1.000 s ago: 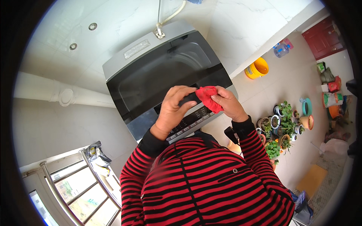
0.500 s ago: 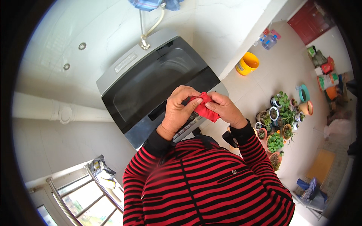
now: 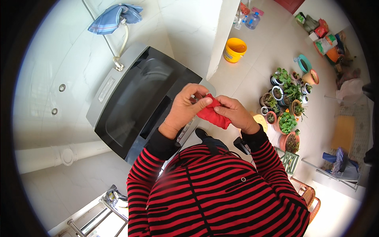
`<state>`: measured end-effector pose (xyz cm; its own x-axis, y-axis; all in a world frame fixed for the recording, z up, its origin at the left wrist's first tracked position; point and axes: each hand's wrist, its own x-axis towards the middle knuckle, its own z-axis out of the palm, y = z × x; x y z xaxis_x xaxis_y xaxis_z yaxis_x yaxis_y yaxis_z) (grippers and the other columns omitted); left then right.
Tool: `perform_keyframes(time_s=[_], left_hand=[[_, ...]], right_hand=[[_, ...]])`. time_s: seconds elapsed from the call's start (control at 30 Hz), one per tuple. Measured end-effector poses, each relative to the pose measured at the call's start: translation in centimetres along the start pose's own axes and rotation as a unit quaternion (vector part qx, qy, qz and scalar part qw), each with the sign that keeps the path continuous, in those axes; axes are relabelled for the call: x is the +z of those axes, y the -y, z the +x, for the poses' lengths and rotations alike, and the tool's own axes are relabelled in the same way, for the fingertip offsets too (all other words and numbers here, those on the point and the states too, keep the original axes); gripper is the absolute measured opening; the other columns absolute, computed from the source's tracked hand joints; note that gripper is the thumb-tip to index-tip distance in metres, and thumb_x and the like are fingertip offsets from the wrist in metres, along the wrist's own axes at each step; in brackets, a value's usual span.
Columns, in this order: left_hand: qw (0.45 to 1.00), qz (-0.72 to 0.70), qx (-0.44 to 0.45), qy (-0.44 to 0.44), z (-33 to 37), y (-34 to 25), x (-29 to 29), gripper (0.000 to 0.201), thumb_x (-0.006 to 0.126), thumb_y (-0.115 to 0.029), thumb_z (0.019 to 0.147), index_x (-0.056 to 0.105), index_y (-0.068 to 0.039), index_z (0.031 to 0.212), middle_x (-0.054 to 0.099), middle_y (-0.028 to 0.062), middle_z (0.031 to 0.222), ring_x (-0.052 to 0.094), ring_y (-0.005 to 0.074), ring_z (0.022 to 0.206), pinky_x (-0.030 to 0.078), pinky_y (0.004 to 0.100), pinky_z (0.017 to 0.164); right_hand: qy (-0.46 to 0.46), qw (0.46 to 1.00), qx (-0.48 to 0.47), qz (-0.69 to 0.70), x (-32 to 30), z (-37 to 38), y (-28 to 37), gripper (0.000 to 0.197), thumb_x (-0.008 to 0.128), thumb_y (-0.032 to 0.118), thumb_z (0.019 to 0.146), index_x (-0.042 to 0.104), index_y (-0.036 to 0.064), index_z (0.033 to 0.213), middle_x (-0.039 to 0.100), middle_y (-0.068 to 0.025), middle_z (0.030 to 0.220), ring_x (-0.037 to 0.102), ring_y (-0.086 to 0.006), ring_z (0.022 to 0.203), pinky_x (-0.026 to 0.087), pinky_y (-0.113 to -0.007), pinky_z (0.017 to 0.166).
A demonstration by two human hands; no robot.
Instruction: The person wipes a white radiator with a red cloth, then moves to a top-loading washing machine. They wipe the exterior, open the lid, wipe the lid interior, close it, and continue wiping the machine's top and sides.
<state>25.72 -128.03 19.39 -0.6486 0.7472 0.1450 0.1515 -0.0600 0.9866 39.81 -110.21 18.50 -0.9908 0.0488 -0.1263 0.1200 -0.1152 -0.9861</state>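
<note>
Between my hands, in front of my chest, is a small piece of red cloth (image 3: 214, 116), bunched and folded; its exact kind I cannot make out. My left hand (image 3: 185, 106) pinches its upper left edge between thumb and fingers. On the other side my right hand (image 3: 237, 113) grips it, thumb laid on top. The cloth's lower end hangs loose between the hands. Behind and to the left stands a grey top-loading washing machine (image 3: 138, 130) with its dark lid down; my left hand is above its front edge.
A tap wrapped in blue checked cloth (image 3: 114, 19) and a hose rise behind the machine. A yellow bucket (image 3: 234, 50) stands beyond the wall edge. Several potted plants (image 3: 287, 123) crowd the floor at right. A white pipe (image 3: 67, 156) runs along the left wall.
My view has turned to the right, so the washing machine sits further left and the plants look shifted. Both hands keep hold of the red cloth, which is now spread slightly wider.
</note>
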Motion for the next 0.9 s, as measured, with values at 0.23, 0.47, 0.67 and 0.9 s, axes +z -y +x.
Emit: perform_keyframes(time_s=[0.23,0.47,0.67,0.9], left_hand=[[0.961,-0.196,-0.157,-0.119,0.9,2.3,-1.0,0.027,0.061,-0.032,0.107,0.069,-0.009,0.095,0.065,-0.0019,0.083,0.059,0.0072,0.075,0.048,0.0225,0.073],[0.981,-0.133,-0.131,-0.061,-2.3,1.8,-0.7,0.041,0.048,-0.044,0.11,0.065,-0.007,0.115,0.065,-0.0003,0.107,0.06,0.0084,0.102,0.045,0.0203,0.087],[0.978,-0.17,-0.064,-0.107,-2.4,2.6,-2.1,0.017,0.058,-0.022,0.108,0.064,-0.007,0.114,0.069,-0.0008,0.087,0.061,0.0063,0.077,0.048,0.0232,0.07],[0.951,-0.021,-0.095,-0.294,-9.1,4.7,-7.7,0.048,0.062,0.0,0.097,0.05,-0.007,0.143,0.064,0.0117,0.13,0.058,0.0195,0.121,0.047,0.033,0.104]], right_hand=[[-0.034,0.992,0.018,0.123,-0.4,0.0,-0.4,0.024,0.057,0.021,0.107,0.066,0.0014,0.118,0.064,0.0028,0.098,0.058,-0.0042,0.088,0.048,-0.022,0.078],[-0.032,0.984,0.021,0.176,0.0,1.5,-0.8,0.021,0.058,0.021,0.107,0.066,0.0031,0.114,0.064,0.003,0.097,0.057,-0.0035,0.087,0.047,-0.02,0.076],[-0.02,0.99,0.025,0.139,-0.1,2.3,-1.2,0.021,0.058,0.022,0.107,0.065,0.0032,0.114,0.064,0.0026,0.097,0.057,-0.0029,0.087,0.047,-0.02,0.075],[-0.134,0.99,-0.031,0.025,-3.6,8.2,-3.4,0.024,0.061,0.016,0.104,0.065,-0.002,0.12,0.068,-0.0016,0.104,0.062,-0.007,0.093,0.051,-0.024,0.083]])
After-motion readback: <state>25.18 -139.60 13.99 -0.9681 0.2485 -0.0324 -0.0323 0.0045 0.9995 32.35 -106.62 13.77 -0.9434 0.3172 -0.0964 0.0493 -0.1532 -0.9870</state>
